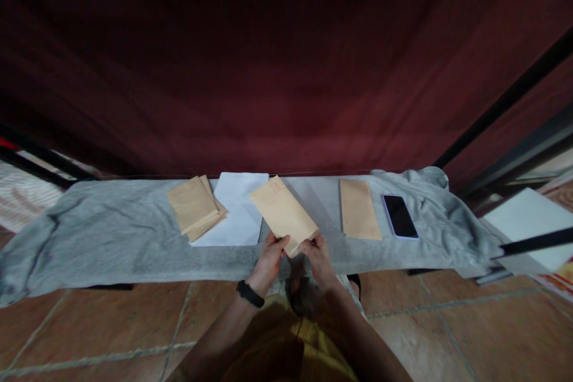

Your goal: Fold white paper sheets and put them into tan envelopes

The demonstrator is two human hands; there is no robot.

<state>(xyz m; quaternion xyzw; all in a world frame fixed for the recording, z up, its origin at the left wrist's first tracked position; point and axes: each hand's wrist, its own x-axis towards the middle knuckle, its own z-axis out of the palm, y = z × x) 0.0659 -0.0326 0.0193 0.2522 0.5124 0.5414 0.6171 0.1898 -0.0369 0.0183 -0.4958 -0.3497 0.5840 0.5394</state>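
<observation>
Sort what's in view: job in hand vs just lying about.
Likely the job:
- held brown envelope, in left hand and right hand
- left envelope pile
- right envelope stack
- white paper, partly under the left pile

Probably lying about:
- phone
- gray cloth, as cover

Print (pixel 277 187) on the held envelope (pixel 284 215) cannot be read | left hand (pixel 270 256) and right hand (pixel 318 255) are partly hidden beneath it | white paper (pixel 244 206) is partly covered by piled envelopes (pixel 190 203) | forearms (pixel 219 329) are cut off below
</observation>
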